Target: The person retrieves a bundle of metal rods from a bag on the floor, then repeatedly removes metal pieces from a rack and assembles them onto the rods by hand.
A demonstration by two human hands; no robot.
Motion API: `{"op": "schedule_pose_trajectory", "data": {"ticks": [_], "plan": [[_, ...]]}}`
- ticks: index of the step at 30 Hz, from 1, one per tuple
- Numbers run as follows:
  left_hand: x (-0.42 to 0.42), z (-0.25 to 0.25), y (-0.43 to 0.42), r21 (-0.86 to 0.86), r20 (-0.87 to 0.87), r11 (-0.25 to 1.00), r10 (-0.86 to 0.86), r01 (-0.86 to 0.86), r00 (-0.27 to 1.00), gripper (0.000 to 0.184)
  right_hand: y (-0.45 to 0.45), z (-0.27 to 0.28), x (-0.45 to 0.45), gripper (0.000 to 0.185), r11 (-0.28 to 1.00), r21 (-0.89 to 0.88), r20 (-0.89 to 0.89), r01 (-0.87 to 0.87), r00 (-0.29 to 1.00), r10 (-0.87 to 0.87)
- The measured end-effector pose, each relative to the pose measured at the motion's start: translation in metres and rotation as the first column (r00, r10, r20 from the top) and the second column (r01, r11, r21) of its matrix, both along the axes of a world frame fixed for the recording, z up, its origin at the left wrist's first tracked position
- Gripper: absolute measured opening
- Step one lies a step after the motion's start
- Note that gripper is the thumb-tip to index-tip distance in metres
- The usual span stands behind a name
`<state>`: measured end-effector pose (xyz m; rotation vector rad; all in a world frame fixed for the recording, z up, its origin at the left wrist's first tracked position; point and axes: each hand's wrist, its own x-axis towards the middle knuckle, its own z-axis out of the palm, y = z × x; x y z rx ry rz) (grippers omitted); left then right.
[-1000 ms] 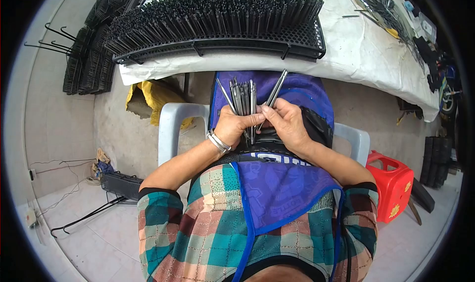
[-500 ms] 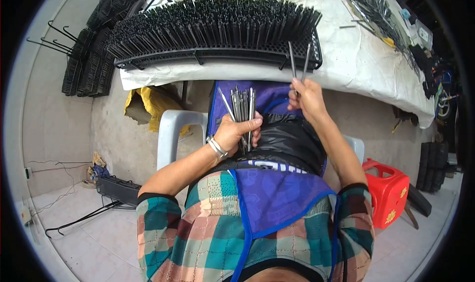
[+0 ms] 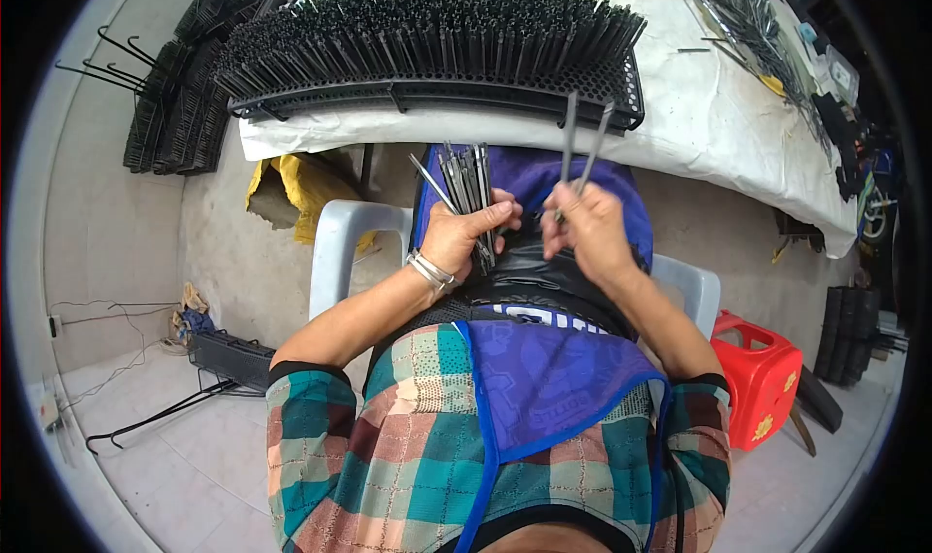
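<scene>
My left hand [image 3: 460, 236] is wrapped round a bundle of thin dark metal rods [image 3: 468, 182] above my lap, their upper ends pointing toward the table. One rod leans out to the left of the rest. To the right, my right hand [image 3: 592, 231] pinches two similar slim rods [image 3: 570, 140], which spread apart in a V; the hand is slightly blurred. Beyond both hands, a long black perforated rack [image 3: 617, 116] stands at the table's front edge. Rows of upright black rods [image 3: 427, 48] fill most of it, and bare holes show at its right end.
White cloth covers the table [image 3: 699, 145]; dark strips [image 3: 752, 29] lie at its right. Black racks [image 3: 175, 116] are stacked at left. A yellow sack [image 3: 301, 199], grey chair [image 3: 340, 252] and red stool [image 3: 762, 383] surround me. Another black rack [image 3: 231, 357] lies on the floor.
My right hand has moved down and left, away from the rack and closer to my left hand, still with two rods. The left hand's bundle has shifted slightly upward in view.
</scene>
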<state>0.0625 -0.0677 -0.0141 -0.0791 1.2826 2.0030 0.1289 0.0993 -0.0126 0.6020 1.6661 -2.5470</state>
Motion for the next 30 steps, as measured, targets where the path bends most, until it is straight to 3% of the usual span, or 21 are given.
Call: {"op": "schedule_pose_trajectory", "data": {"ticks": [3, 8, 12, 15, 19, 22, 23, 25, 26, 30], "plan": [[0.002, -0.002, -0.001, -0.012, 0.016, 1.000, 0.017, -0.017, 1.000, 0.025, -0.017, -0.008, 0.009, 0.026, 0.980, -0.116, 0.084, -0.162, 0.981, 0.172], [0.001, -0.010, -0.005, 0.020, -0.005, 1.000, -0.014, 0.014, 1.000, 0.019, -0.023, -0.005, 0.003, 0.032, 0.920, 0.025, 0.063, -0.391, 0.919, 0.389], [-0.002, -0.002, -0.005, 0.013, 0.009, 0.999, -0.042, 0.042, 0.999, 0.015, -0.021, -0.006, -0.005, 0.041, 0.837, -0.003, 0.148, -0.548, 0.827, 0.542], [-0.006, 0.002, -0.009, 0.015, 0.009, 0.997, -0.074, 0.074, 0.997, 0.023, -0.020, -0.003, -0.008, 0.044, 0.799, -0.046, 0.159, -0.600, 0.785, 0.599], [-0.004, 0.004, -0.005, 0.032, -0.054, 0.999, 0.023, -0.021, 0.998, 0.024, -0.021, 0.004, -0.009, 0.046, 0.719, 0.194, 0.206, -0.667, 0.745, 0.635], [-0.008, 0.004, -0.009, 0.042, -0.020, 0.997, -0.056, 0.057, 0.998, 0.024, -0.009, 0.027, -0.008, 0.041, 0.591, 0.380, 0.302, -0.712, 0.699, 0.648], [-0.007, 0.004, -0.009, 0.034, -0.019, 0.998, -0.056, 0.057, 0.998, 0.023, -0.004, 0.031, -0.007, 0.035, 0.637, 0.406, 0.288, -0.655, 0.753, 0.591], [-0.004, 0.002, -0.009, 0.019, -0.010, 0.998, -0.059, 0.059, 0.998, 0.020, 0.001, 0.032, -0.007, 0.029, 0.831, 0.407, 0.106, -0.378, 0.924, 0.368], [-0.004, 0.006, -0.006, -0.006, -0.013, 0.990, -0.143, 0.143, 0.990, 0.022, 0.003, 0.024, -0.010, 0.025, 0.934, 0.277, -0.040, -0.226, 0.968, 0.246], [0.001, 0.007, -0.006, 0.036, -0.030, 0.965, -0.257, 0.258, 0.966, 0.020, -0.003, 0.016, -0.015, 0.016, 0.971, 0.231, -0.171, -0.066, 0.979, 0.108]]}}
